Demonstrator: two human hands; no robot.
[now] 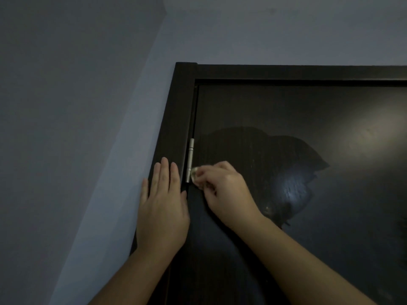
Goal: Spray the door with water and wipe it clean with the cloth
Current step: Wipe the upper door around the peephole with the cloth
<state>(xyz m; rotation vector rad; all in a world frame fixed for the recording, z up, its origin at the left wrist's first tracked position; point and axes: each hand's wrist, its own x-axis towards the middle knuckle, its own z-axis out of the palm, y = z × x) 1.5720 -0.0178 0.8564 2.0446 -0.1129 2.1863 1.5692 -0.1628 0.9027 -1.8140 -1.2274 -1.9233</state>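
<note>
With the left hand [161,208] flat and relaxed on the door frame [176,133] and the right hand [222,186] grasping the bunched cloth [195,173] beside the hinge [189,160], firm overlapping strokes would best clear the door [286,106]'s wet patch.

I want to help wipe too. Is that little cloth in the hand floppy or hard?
Probably floppy: the cloth is bunched small under the right hand, which grips it against the door. Likely light too, since fingers alone hold it. It may be damp, which I cannot tell.
</note>
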